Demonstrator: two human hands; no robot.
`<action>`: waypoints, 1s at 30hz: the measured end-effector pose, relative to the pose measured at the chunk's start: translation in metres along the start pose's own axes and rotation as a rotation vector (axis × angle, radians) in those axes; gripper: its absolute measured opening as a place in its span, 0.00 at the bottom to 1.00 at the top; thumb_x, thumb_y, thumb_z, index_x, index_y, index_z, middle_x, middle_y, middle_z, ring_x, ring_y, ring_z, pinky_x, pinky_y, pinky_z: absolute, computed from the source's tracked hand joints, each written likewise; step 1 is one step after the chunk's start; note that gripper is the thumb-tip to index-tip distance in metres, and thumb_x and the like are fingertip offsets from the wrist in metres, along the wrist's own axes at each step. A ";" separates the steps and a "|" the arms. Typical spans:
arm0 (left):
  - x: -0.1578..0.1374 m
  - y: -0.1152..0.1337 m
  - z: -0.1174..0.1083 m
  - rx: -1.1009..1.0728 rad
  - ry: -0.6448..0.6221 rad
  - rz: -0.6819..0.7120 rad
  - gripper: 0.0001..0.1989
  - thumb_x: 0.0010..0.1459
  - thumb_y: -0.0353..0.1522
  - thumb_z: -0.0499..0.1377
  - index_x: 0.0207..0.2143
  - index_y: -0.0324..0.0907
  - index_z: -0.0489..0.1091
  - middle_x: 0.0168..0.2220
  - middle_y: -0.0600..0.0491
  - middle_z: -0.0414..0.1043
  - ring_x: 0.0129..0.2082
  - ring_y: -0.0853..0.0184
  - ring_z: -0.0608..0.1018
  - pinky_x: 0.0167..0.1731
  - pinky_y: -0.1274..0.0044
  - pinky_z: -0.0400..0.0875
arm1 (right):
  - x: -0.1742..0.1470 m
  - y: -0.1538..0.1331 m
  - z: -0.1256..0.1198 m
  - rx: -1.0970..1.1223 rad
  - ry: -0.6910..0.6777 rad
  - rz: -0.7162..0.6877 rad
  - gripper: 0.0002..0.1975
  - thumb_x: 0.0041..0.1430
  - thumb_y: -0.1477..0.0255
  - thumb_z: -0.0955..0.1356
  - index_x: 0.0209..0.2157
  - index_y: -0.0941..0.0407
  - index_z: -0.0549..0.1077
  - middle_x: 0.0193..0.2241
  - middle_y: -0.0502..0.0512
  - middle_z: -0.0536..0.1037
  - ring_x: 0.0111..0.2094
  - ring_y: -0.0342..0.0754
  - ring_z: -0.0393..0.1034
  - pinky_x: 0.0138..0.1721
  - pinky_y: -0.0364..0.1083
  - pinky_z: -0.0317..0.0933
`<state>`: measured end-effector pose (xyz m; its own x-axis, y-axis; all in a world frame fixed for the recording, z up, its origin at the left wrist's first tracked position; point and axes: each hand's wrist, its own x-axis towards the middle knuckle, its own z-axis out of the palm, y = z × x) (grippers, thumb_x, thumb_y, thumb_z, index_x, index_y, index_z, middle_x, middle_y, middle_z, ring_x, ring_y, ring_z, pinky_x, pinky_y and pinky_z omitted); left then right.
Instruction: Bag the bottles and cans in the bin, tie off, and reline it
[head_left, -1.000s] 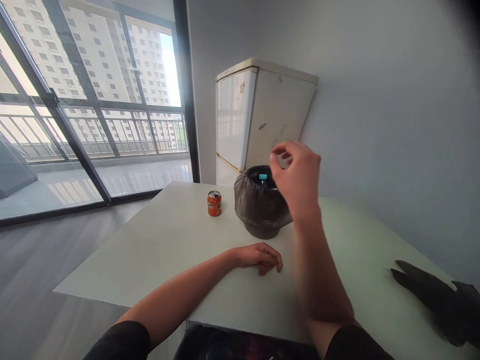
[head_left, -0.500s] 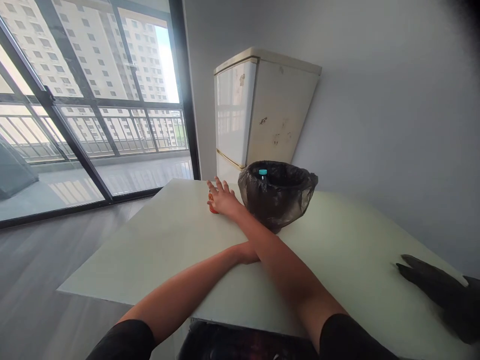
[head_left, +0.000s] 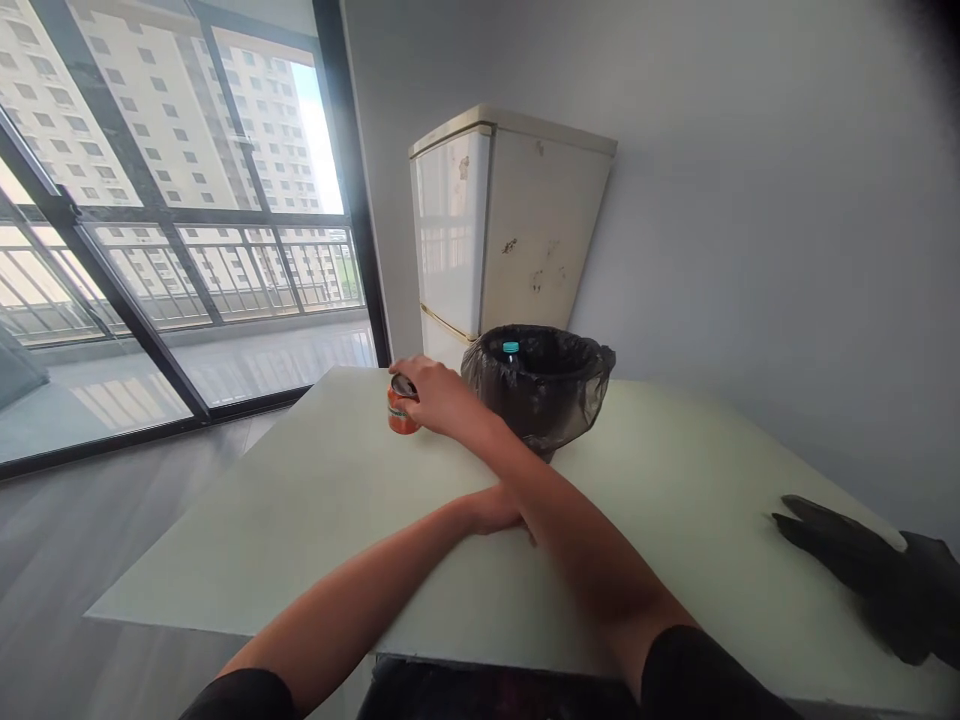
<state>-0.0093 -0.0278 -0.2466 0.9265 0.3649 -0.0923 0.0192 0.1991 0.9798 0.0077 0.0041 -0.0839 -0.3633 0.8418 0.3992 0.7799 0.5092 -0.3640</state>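
Note:
My right hand point(head_left: 433, 393) reaches across to the left side of the table, its fingers curled over the top of an orange-red can point(head_left: 403, 420) with a pale band and a dark top. The can stands upright on the table, partly covered by the hand. My left hand point(head_left: 496, 508) rests low over the table under my right forearm, which hides most of its fingers. Just beyond my right wrist stands a bin point(head_left: 536, 405) lined with a black plastic bag. A bottle with a teal cap point(head_left: 511, 348) sticks up inside it.
The pale green table point(head_left: 315, 500) has its left edge beside the grey floor. Crumpled black plastic point(head_left: 855, 560) lies at the right. Behind the table stand a white fridge point(head_left: 540, 220) and a grey wall; glass sliding doors point(head_left: 187, 240) are at the left.
My right hand's spread fingers have closed over the can's top. The whole view has shifted slightly, so the bin and fridge appear further left.

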 end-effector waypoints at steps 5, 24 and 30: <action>0.013 -0.011 0.000 -0.232 -0.080 0.027 0.22 0.57 0.47 0.69 0.39 0.37 0.74 0.26 0.57 0.62 0.24 0.71 0.67 0.29 0.73 0.71 | -0.055 -0.018 -0.103 0.113 0.497 -0.065 0.18 0.68 0.67 0.69 0.59 0.47 0.69 0.56 0.54 0.75 0.51 0.53 0.73 0.49 0.50 0.71; -0.001 0.028 -0.044 -0.484 0.621 0.420 0.29 0.60 0.58 0.59 0.28 0.41 0.62 0.21 0.59 0.60 0.15 0.78 0.55 0.16 0.82 0.49 | -0.085 0.153 -0.170 0.080 0.388 0.673 0.12 0.72 0.64 0.65 0.39 0.56 0.78 0.45 0.66 0.81 0.49 0.57 0.74 0.51 0.52 0.65; 0.001 0.069 -0.066 -0.538 0.745 0.153 0.22 0.59 0.47 0.67 0.28 0.40 0.64 0.22 0.58 0.64 0.15 0.77 0.61 0.15 0.83 0.54 | -0.075 0.196 -0.153 0.397 0.228 0.866 0.28 0.69 0.47 0.65 0.28 0.56 0.74 0.23 0.60 0.77 0.25 0.51 0.73 0.30 0.48 0.69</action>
<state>-0.0314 0.0464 -0.1909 0.4204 0.8745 -0.2420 -0.4323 0.4275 0.7939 0.2657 0.0131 -0.0568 0.3936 0.9193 -0.0020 0.4873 -0.2105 -0.8475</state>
